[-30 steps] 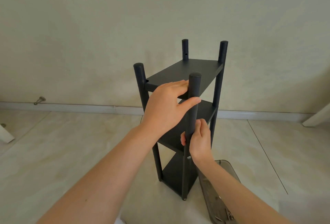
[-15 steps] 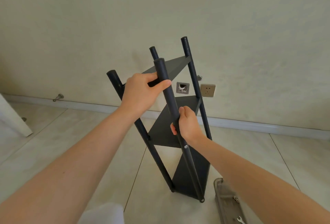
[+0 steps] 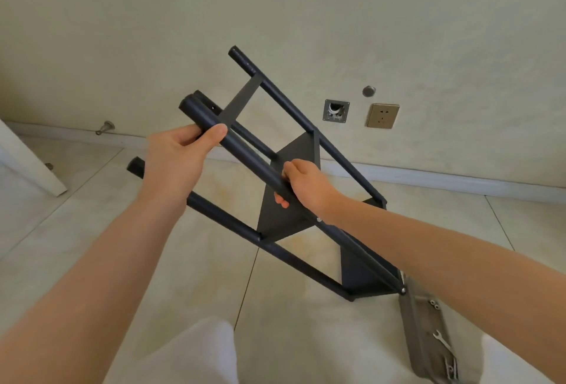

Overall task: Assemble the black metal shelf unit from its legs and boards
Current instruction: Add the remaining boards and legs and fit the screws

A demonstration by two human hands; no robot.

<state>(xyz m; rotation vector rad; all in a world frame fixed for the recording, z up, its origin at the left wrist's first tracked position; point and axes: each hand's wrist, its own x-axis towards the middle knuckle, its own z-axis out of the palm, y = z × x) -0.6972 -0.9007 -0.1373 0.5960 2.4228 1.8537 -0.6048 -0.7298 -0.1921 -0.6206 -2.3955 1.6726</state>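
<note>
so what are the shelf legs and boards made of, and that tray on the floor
Legs: round tubes, likely metal, matte black coat; even dull sheen. Boards: thin flat sheet, same matte black, probably metal too. Tray: bare grey metal by its dull silvery look, though the finish is unclear.

Free floor [image 3: 92,215] left of shelf unit [image 3: 269,224]; tray [image 3: 419,322] crowds its rt side.

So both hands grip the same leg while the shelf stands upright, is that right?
Not quite: the head view shows the shelf tilted steeply, not upright. The left hand and right hand do grip the same leg.
</note>
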